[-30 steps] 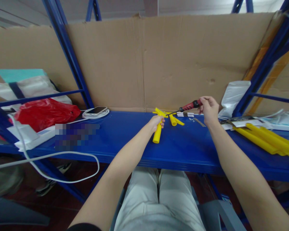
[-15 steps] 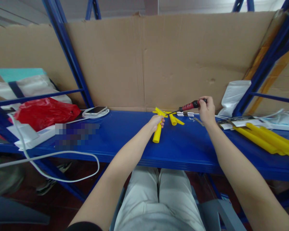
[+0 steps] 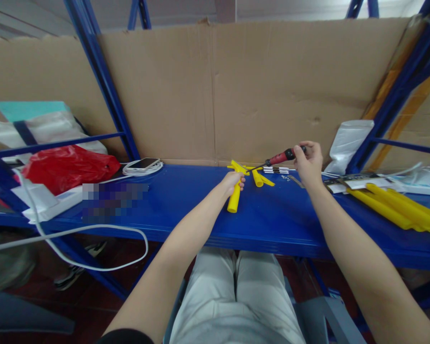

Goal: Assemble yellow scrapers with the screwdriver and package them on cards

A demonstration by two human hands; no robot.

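My left hand [image 3: 233,183] is closed around a yellow plastic part with a tube-like handle [image 3: 232,203] and a crossed head. In my right hand [image 3: 309,165] is a red and black screwdriver [image 3: 280,157], gripped at the end of its handle. Its thin shaft slants down to the left, and the tip meets the yellow part close to my left fingers. The exact contact point is too small to make out. Just right of it lies a second yellow part [image 3: 258,178]. Small white bits [image 3: 285,177] are scattered nearby.
Yellow tubes [image 3: 397,210] lie at the right with packets above them. A white bag [image 3: 349,143] leans on the cardboard wall [image 3: 157,95]. On the left are a phone [image 3: 146,164] on a coiled white cable, a red plastic bag [image 3: 69,167] and a power strip.
The fingers of my right hand have shifted and loosened slightly at the end of the screwdriver handle. My left hand and the yellow part stay in place.
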